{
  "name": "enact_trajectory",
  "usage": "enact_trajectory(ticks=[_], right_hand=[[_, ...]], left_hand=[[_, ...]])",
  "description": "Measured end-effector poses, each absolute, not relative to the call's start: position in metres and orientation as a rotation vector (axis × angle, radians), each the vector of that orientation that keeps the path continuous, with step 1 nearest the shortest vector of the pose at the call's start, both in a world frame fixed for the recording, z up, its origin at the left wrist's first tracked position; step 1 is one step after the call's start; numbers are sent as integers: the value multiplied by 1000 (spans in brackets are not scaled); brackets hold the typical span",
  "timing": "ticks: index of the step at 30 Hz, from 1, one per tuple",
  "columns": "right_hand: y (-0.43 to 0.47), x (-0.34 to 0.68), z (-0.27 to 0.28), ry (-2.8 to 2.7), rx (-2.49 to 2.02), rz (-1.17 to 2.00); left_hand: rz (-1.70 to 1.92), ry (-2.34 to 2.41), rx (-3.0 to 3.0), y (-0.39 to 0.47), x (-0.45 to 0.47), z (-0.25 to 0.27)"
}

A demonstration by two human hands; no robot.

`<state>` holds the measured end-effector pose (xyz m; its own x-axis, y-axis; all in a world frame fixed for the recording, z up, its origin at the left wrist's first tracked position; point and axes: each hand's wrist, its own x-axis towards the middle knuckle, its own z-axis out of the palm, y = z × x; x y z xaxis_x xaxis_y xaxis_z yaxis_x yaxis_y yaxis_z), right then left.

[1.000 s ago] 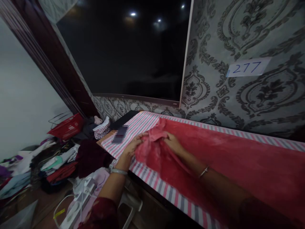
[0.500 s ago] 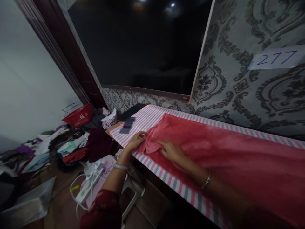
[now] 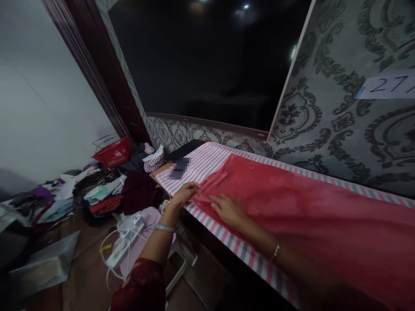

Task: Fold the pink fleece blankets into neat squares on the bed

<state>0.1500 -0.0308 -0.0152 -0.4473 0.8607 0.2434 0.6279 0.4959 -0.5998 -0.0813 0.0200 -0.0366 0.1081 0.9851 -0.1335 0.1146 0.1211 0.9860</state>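
Red cloth point(image 3: 279, 190): laid lengthwise on the striped cover point(image 3: 207, 155); its near-left end is located under and between both hands, and its length is extended to the right of the right hand.
Cloth end: slightly rumpled between the hands; a low fold is formed just beyond the fingers.
Left hand point(image 3: 185, 194): placed at the left edge of the cloth, fingers bent and held narrow; whether fabric is pinched cannot be told.
Right hand point(image 3: 229, 211): rested on the cloth, palm down, fingers loosely spread; nothing is seen to be gripped.
Wrists: a bangle point(image 3: 164, 227) is worn behind the left hand, a thin bracelet point(image 3: 276, 252) behind the right.
Pixelated dark item point(image 3: 180, 168): set on the striped cover, just beyond the left hand.
Dark screen point(image 3: 207, 65): mounted on the patterned wall beyond both hands.
Power strip point(image 3: 122, 252): positioned below and left of the left hand.
Red basket point(image 3: 113, 153): situated well left of the left hand, beyond the heaped clothes point(image 3: 105, 192).
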Motion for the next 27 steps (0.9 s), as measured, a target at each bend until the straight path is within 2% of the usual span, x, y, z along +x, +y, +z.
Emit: enact_trajectory(ticks=[5,11,15,18,23,27], right_hand=[[-41,137,-25,-2327,-1383,465],[-39,134,-18,-2326,-1294,392],[-31,138,-26,-2517,-1130,566],[8,159,-19,-2392,-993,659],[103,217,9,-2079,-1559,405],[162,247,11,-1952,-1827,423]], left_hand=[[962,1384,1324,14,-82,-39],[867,1461,1361,4,-82,-30],[801,1470,1451,-2,-75,-19],[778,1552,1618,-4,-69,-19],[866,1680,1665,-4,-67,-32],[867,1707,1703,-7,-69,-36]])
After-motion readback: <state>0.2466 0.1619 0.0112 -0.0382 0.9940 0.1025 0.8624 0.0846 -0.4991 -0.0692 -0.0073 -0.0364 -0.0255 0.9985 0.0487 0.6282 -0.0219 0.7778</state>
